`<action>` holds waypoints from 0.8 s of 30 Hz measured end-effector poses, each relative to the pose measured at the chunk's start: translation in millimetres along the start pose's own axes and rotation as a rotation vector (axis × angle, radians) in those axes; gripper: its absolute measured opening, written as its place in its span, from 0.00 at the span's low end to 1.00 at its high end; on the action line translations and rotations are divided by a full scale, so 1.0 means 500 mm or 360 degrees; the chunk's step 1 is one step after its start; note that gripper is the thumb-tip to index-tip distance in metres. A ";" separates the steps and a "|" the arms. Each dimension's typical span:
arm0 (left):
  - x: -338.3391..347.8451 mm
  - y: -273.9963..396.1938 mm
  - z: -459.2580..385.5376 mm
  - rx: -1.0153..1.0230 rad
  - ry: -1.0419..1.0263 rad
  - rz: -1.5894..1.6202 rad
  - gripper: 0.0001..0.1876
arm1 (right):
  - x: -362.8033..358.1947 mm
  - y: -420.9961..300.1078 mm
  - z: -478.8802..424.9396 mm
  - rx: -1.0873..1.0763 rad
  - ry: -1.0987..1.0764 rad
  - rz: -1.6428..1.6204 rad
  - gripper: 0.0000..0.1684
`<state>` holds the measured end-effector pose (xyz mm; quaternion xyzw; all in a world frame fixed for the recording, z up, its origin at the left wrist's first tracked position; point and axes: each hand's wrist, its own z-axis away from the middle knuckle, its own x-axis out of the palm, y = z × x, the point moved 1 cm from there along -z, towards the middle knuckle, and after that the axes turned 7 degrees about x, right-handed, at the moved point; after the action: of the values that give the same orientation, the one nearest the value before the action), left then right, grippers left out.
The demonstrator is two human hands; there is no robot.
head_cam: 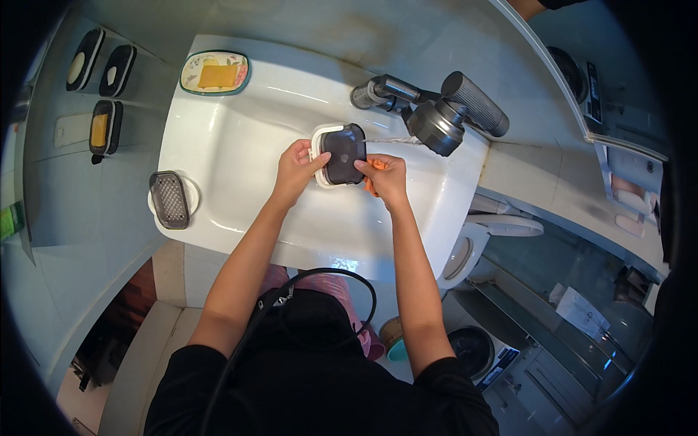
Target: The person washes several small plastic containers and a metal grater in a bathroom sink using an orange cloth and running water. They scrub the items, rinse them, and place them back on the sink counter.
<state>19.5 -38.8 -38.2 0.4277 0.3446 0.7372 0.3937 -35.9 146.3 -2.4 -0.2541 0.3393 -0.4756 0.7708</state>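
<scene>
Over the white sink basin (245,163), both hands hold a dark translucent plastic soap box (343,152) with a white rim or frame around its left side. My left hand (299,171) grips the white edge, its thumb on the dark face. My right hand (387,177) pinches the box's lower right corner and also holds an orange cloth (372,185) bunched beneath. Water runs from the dark metal faucet (436,128) toward the box's right edge. Whether the frame is a separate part, I cannot tell.
A patterned dish (188,82) with a yellow soap bar (218,76) sits on the sink's back left corner. A gray perforated soap tray (170,200) rests on a white round piece at the left edge. Several dark holders hang on the left wall. A toilet (463,256) stands to the right.
</scene>
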 end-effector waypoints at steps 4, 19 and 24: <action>-0.028 -0.008 0.002 -0.0062 -0.0013 -0.0047 0.13 | -0.009 0.032 -0.018 0.0052 -0.0071 -0.0144 0.10; -0.067 0.028 0.012 -0.0149 0.0193 -0.0054 0.21 | -0.149 0.007 0.057 -0.0976 0.1216 0.0736 0.11; -0.027 -0.049 -0.010 -0.0244 0.0077 0.0289 0.20 | -0.210 0.017 0.003 -0.0976 0.1674 0.1256 0.12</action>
<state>26.2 -40.3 -65.6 0.4078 0.2566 0.8041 0.3483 -63.4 245.0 21.9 -0.0551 0.8497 -0.1046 0.5139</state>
